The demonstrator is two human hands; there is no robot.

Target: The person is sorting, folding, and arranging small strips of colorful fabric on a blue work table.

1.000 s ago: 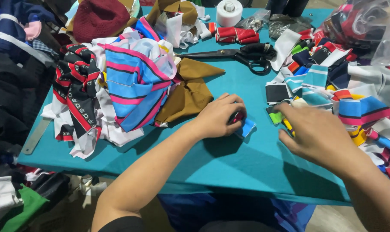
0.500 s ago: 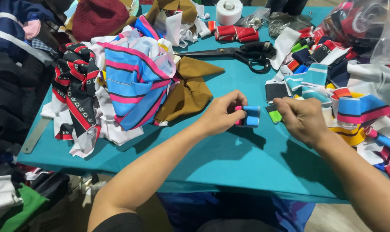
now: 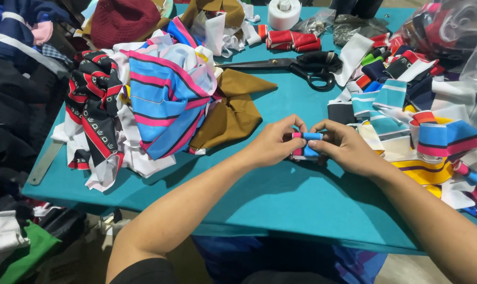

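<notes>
Both my hands, left hand and right hand, pinch one small blue-pink fabric bow between their fingertips, above the teal counter. One pair of scissors lies well apart.

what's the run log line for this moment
left hand: holds striped fabric piece | right hand: same piece | over teal table

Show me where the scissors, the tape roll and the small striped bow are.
scissors [image 3: 315,67]: head view, on the black handles.
tape roll [image 3: 283,14]: head view, on its white side.
bow [image 3: 305,143]: head view, on its blue middle band.
</notes>
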